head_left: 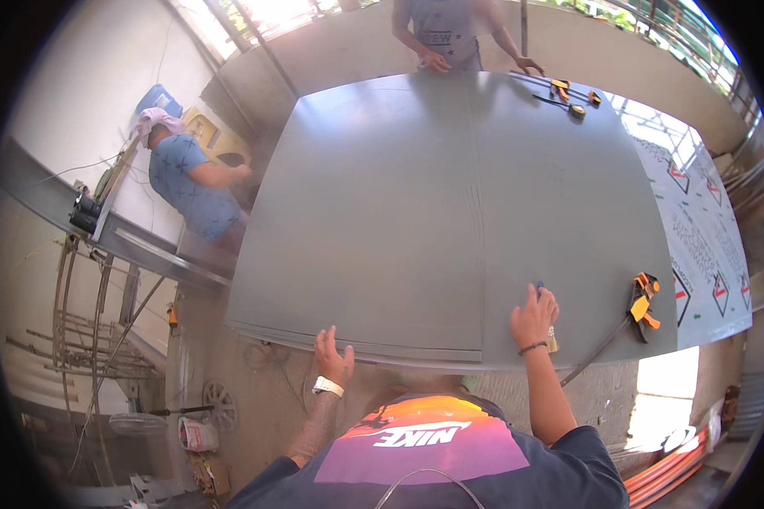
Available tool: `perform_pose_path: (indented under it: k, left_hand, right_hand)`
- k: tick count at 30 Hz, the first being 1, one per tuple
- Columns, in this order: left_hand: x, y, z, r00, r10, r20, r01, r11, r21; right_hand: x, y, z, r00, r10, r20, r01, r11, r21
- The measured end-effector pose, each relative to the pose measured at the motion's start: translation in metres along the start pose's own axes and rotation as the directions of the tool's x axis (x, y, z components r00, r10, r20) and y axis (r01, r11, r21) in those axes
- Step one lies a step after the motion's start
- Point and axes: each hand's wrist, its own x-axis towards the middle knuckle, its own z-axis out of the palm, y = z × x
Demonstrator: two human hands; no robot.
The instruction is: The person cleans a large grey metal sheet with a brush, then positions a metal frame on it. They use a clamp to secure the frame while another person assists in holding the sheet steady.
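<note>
Large flat grey sheets [373,212] spread before me, with a straight seam running from near to far. At the near edge, left of the seam, my left hand [334,360] rests with its fingers apart and holds nothing; a white watch is on its wrist. My right hand [532,322] is over the sheet right of the seam, its fingers curled around a slim object [553,340] with a blue end and a tan lower part. Most of that object is hidden by the hand. To the right, an orange and black bar clamp [642,307] grips the near edge.
Another clamp [560,88] and a tape measure [576,110] lie at the far edge, by a standing person [446,38]. A second person [191,174] is at the left. Film-covered sheet [696,220] extends rightward. Orange pipes [671,475] lie low right; a steel beam [157,254] crosses the left.
</note>
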Motion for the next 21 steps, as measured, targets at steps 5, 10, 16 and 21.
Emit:
perform_pose_path:
  k: [5, 10, 16, 21]
  left_hand:
    - [-0.044, 0.035, 0.023, 0.975, -0.220, 0.020, 0.220, 0.963, -0.157]
    - [-0.044, 0.017, 0.061, 0.817, -0.576, 0.028, 0.551, 0.766, -0.331]
    - [-0.036, 0.039, 0.077, 0.768, -0.614, 0.183, 0.580, 0.546, -0.604]
    - [-0.033, 0.044, 0.096, 0.764, -0.632, 0.130, 0.550, 0.531, -0.645]
  right_hand:
    - [-0.027, -0.052, 0.011, 0.933, -0.159, 0.323, 0.031, 0.928, 0.370]
    - [-0.058, -0.072, 0.022, 0.893, -0.322, 0.315, 0.262, 0.940, 0.219]
    - [-0.066, -0.066, 0.027, 0.894, -0.329, 0.304, 0.249, 0.929, 0.275]
    - [-0.076, -0.080, 0.034, 0.928, -0.250, 0.275, 0.199, 0.959, 0.201]
